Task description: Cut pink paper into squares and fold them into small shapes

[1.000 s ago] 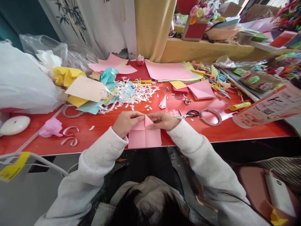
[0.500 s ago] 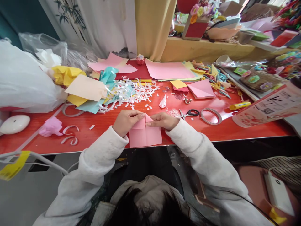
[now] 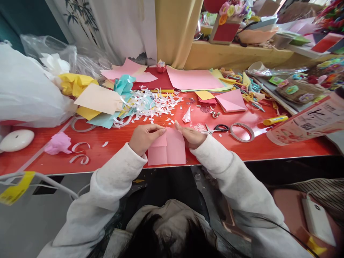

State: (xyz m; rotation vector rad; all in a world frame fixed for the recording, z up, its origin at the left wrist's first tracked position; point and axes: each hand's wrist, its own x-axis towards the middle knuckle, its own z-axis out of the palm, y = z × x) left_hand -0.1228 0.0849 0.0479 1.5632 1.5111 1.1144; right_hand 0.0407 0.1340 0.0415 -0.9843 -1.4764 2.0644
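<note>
A pink square of paper lies at the near edge of the red table. My left hand pinches down the folded upper left corner of it, fingers pressed together. My right hand holds the upper right part of the sheet, which lies unfolded and flat, with fingers along its right edge. Both sleeves are white.
Scissors and a tape ring lie right of my hands. White paper shreds, coloured sheets and a small paper cone lie behind. A white plastic bag and a pink paper flower sit at left.
The folded upper right corner of the pink sheet has been opened out flat by my right hand. My left hand keeps its pinch on the left corner.
</note>
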